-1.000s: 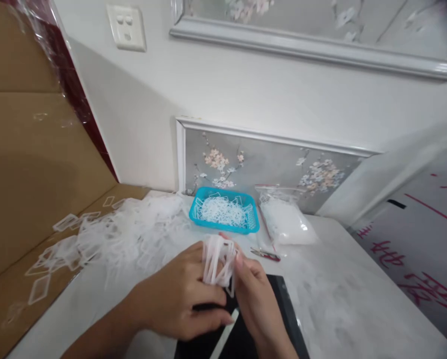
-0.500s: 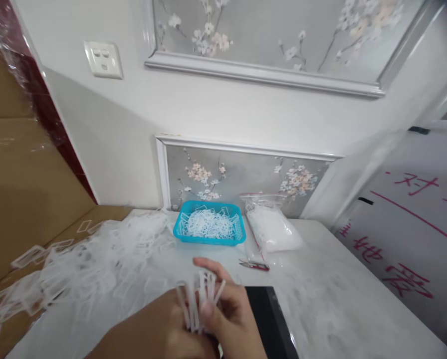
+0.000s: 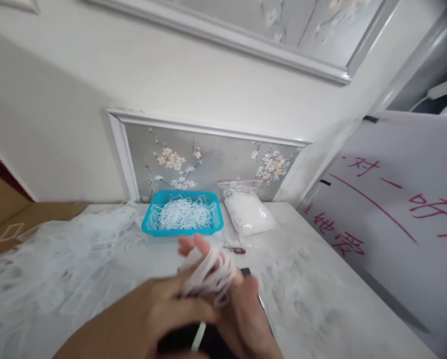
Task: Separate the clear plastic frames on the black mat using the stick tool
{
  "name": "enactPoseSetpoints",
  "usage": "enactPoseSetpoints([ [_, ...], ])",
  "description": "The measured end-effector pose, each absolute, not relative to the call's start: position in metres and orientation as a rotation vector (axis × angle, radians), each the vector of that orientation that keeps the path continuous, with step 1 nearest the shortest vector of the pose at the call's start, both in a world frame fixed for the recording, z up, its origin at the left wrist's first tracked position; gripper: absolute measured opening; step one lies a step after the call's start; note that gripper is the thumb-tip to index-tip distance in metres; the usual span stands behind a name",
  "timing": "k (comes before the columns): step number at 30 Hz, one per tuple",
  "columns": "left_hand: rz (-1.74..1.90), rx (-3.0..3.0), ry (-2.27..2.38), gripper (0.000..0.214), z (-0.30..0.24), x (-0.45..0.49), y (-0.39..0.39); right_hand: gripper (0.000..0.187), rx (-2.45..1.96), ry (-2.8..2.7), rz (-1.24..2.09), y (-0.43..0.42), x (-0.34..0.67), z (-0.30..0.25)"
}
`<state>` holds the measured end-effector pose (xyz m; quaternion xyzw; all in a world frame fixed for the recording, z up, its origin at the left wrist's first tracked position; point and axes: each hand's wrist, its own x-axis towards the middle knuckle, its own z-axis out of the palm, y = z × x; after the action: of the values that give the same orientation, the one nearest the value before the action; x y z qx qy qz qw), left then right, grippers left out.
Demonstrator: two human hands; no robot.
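Observation:
A bunch of thin white plastic loops [image 3: 212, 274] is gathered between my two hands, low in the middle of the view. My left hand [image 3: 171, 301] comes in from the lower left and is closed on the bunch at its near side. From the right, my right hand [image 3: 246, 309] curves around the other side, thumb raised. Pink fingertips show beyond the loops. Motion blurs both hands, and part of the grip is hidden. Under them lies a dark flat object [image 3: 182, 339], mostly covered, with a pale strip [image 3: 198, 336] across it.
A blue basket [image 3: 182, 232] of small white pieces stands against the wall. Beside it rests a clear zip bag [image 3: 249, 214] of white material. Small red-handled snips [image 3: 238, 250] lie in front. Translucent frames [image 3: 66, 264] heap at left by cardboard [image 3: 6, 212]; a written-on board [image 3: 406, 209] stands right.
The camera view has turned to the right and down. The loops, upright in my fingers before, now lean over as a fanned bunch, and my right thumb has moved off them to the right.

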<state>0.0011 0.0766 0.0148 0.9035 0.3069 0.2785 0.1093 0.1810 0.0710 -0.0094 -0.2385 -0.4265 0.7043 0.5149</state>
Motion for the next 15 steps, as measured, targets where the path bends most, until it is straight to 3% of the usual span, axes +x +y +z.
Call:
enactPoseSetpoints([
  [5, 0.851, 2.428, 0.816, 0.025, 0.011, 0.01, 0.095, 0.038, -0.672, -0.611, 1.442, 0.102, 0.185, -0.02],
  [10, 0.97, 2.065, 1.037, 0.042, -0.001, 0.011, 0.112, 0.033, -0.722, -0.635, 1.341, 0.115, 0.193, -0.024],
  [15, 1.066, 1.826, 1.128, 0.033, -0.003, 0.022, 0.122, 0.033, -0.718, -0.805, 1.39, 0.115, 0.19, -0.025],
])
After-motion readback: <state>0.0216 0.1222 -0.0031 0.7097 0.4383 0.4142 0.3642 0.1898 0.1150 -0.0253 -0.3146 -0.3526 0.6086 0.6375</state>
